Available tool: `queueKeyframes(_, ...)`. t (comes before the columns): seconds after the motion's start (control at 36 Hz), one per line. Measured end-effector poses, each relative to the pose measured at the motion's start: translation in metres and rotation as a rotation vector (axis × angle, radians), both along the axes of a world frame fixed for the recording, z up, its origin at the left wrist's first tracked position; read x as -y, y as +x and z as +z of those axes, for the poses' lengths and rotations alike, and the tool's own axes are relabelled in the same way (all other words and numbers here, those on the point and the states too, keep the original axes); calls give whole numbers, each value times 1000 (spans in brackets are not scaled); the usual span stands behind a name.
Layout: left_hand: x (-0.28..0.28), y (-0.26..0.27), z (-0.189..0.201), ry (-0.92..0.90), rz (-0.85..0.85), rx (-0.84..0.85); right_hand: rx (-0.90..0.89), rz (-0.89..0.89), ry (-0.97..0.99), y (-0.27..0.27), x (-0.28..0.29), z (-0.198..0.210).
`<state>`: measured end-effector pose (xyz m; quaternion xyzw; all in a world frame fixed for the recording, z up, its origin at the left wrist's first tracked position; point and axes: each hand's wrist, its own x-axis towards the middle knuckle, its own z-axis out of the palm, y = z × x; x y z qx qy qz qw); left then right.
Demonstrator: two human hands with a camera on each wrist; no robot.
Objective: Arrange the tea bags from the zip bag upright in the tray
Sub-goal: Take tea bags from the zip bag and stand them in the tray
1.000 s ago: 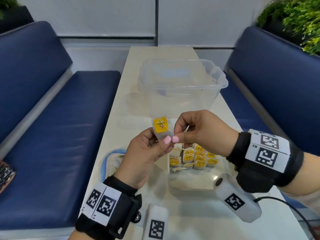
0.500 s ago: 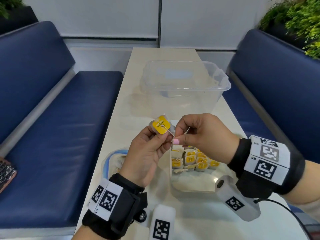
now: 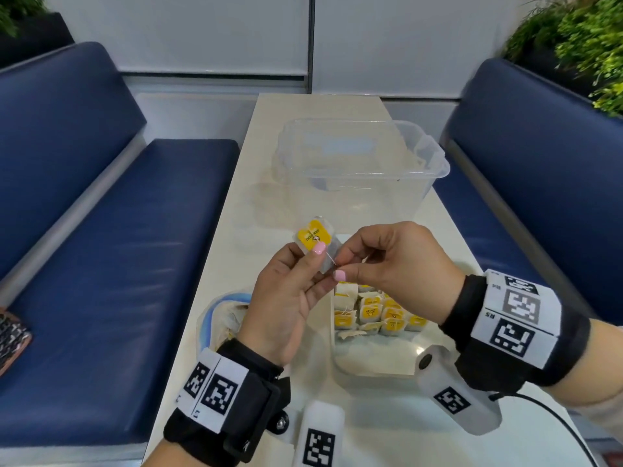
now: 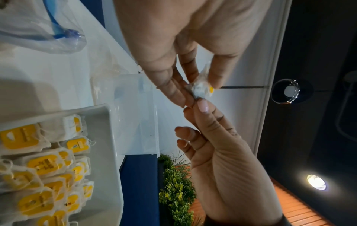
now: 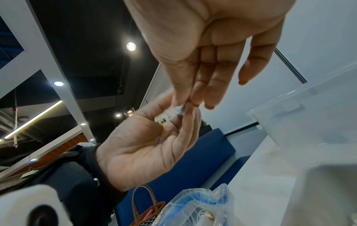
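A tea bag [image 3: 315, 237] with a yellow tag is held up over the table by my left hand [image 3: 312, 256], thumb on the tag. My right hand [image 3: 338, 269] pinches its thin white string just to the right. In the left wrist view the tea bag [image 4: 201, 90] sits between the left fingertips, and the right hand [image 4: 201, 107] meets it from below. Under the right hand, the white tray [image 3: 371, 365] holds several yellow-tagged tea bags [image 3: 371, 313] standing in rows at its far end. The zip bag [image 3: 222, 318] lies left of the tray, partly hidden by my left hand.
A large clear plastic tub [image 3: 360, 163] stands on the narrow table [image 3: 387, 433] beyond the hands. Blue benches [image 3: 135, 230] run along both sides. A patterned handbag [image 5: 146, 211] sits on the left bench. Plants [image 3: 590, 45] are at the back right.
My left thumb has slid up onto the yellow tag and the bag has tilted slightly. The right hand's pinch has drawn a little away, so a short length of string shows.
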<state>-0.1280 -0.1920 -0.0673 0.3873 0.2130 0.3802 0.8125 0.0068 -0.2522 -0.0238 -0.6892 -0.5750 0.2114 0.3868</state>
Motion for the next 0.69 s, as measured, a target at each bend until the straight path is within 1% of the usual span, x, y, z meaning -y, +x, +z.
queueKeyframes(0.06,-1,0,0,43,22,-49,15,18,-1,1,1,3)
queueKeyframes(0.19,-3,0,-4,204,24,-231,108,-51,93,12,-4,16)
queueKeyframes(0.28,-2,2,-5,365,-3,-369,207,36,-24,20,-7,29)
queueKeyframes(0.33,0,4,-6,461,-7,-448,308,105,-132,23,-6,37)
queueKeyframes(0.39,1,7,-8,553,0,-504,405,147,-192,25,-2,43)
queueKeyframes(0.56,10,18,-12,662,-31,-538,555,154,-312,35,12,47)
queueKeyframes(0.69,18,26,-20,656,-89,-571,547,147,-415,44,23,35)
